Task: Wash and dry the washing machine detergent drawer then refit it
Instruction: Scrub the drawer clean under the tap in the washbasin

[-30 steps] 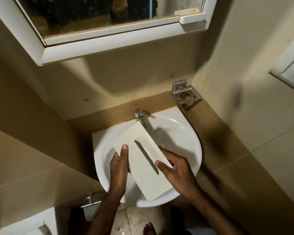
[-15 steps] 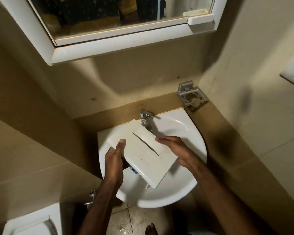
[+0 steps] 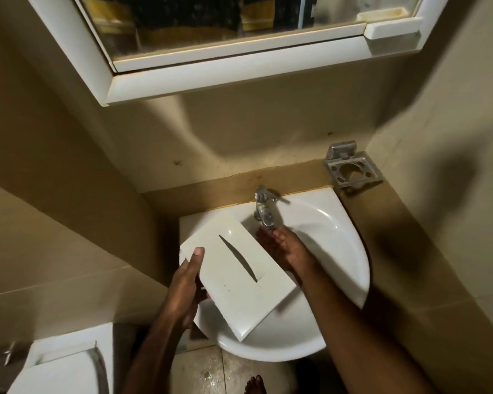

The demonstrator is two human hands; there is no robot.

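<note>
The white detergent drawer (image 3: 234,274), its flat front with a dark slit facing up, lies tilted over the left half of the white corner sink (image 3: 336,251). My left hand (image 3: 185,282) grips its left edge, thumb on the top face. My right hand (image 3: 282,245) is off the drawer, cupped palm up directly under the spout of the chrome tap (image 3: 264,209). Whether water runs I cannot tell.
A chrome toothbrush holder (image 3: 353,169) juts from the wall at the sink's back right. A white mirror cabinet (image 3: 239,69) hangs overhead. A toilet cistern (image 3: 66,365) stands low at the left. Wet floor tiles and a bare foot (image 3: 255,386) show below the sink.
My right hand let go of the drawer's right edge and moved up under the tap spout. My left hand now holds the drawer alone, lower and flatter over the sink.
</note>
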